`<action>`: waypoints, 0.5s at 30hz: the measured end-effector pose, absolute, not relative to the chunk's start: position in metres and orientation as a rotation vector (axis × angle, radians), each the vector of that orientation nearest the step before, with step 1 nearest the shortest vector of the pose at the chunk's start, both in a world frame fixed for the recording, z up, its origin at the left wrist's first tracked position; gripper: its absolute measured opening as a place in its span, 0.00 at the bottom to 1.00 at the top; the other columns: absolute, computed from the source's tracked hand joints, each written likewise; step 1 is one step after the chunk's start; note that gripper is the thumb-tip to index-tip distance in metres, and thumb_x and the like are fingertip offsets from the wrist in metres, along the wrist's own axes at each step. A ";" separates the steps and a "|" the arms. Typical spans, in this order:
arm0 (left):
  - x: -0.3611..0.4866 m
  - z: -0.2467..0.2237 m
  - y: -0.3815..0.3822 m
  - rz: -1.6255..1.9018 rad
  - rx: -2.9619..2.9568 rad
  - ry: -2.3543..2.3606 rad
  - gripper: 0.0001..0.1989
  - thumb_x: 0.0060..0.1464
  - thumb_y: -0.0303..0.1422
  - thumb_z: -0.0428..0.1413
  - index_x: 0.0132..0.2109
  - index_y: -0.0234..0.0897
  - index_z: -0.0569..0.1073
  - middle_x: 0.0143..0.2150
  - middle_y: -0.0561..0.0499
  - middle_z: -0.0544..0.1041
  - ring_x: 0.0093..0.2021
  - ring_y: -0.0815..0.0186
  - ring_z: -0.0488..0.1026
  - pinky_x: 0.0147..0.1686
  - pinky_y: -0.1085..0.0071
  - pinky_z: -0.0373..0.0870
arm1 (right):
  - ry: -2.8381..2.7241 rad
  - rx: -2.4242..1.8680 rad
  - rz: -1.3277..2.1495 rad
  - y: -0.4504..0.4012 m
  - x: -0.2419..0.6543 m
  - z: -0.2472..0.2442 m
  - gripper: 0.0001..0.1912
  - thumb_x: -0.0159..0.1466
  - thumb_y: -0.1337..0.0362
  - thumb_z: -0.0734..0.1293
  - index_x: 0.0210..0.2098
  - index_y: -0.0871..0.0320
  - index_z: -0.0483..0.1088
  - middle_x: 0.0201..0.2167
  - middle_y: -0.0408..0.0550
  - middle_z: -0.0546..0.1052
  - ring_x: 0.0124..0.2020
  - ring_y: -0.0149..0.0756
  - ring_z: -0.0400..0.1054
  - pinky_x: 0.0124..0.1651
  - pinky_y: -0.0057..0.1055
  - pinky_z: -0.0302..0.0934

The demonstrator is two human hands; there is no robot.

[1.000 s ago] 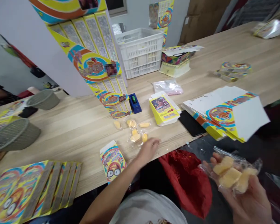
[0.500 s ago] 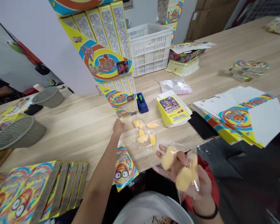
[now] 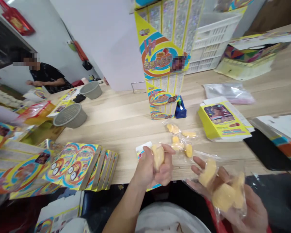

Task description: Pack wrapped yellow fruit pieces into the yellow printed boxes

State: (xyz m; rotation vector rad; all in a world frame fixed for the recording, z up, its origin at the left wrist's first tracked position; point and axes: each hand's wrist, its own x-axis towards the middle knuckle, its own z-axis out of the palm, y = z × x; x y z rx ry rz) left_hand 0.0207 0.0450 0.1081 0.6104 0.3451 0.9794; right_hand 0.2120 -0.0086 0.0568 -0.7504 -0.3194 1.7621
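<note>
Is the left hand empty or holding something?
Holding something: the left hand is closed on a yellow piece, which shows between thumb and fingers; the hand partly hides a box.

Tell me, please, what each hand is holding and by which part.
Left hand: yellow piece, by its sides. Right hand: wrapped pieces, supported from underneath.

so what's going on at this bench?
A person's left hand grips one yellowish piece. The right hand, palm up, carries several wrapped pieces. Loose wrapped pieces lie on the table, near a yellow box. Overlapping printed boxes lie at the left.
</note>
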 end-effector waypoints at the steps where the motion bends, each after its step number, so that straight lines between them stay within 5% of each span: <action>1: 0.020 0.112 0.041 0.961 0.573 0.302 0.27 0.49 0.57 0.46 0.37 0.37 0.70 0.16 0.62 0.56 0.10 0.80 0.42 0.07 0.83 0.48 | -0.330 -0.742 1.747 -0.010 0.211 0.056 0.17 0.52 0.44 0.64 0.28 0.48 0.73 0.48 0.49 0.75 0.54 0.54 0.63 0.58 0.59 0.46; 10: 0.015 0.121 0.027 0.989 0.516 0.254 0.24 0.53 0.53 0.46 0.31 0.35 0.70 0.13 0.62 0.50 0.11 0.79 0.41 0.09 0.83 0.46 | -0.378 -0.742 1.670 -0.012 0.204 0.053 0.15 0.57 0.47 0.62 0.30 0.46 0.76 0.45 0.49 0.76 0.57 0.50 0.59 0.61 0.53 0.45; 15: 0.020 0.121 0.034 0.992 0.574 0.445 0.29 0.49 0.54 0.51 0.49 0.38 0.69 0.29 0.53 0.69 0.19 0.76 0.60 0.19 0.78 0.59 | -0.325 -0.917 1.510 -0.011 0.216 0.056 0.15 0.53 0.46 0.65 0.27 0.47 0.75 0.47 0.49 0.75 0.56 0.52 0.61 0.59 0.57 0.47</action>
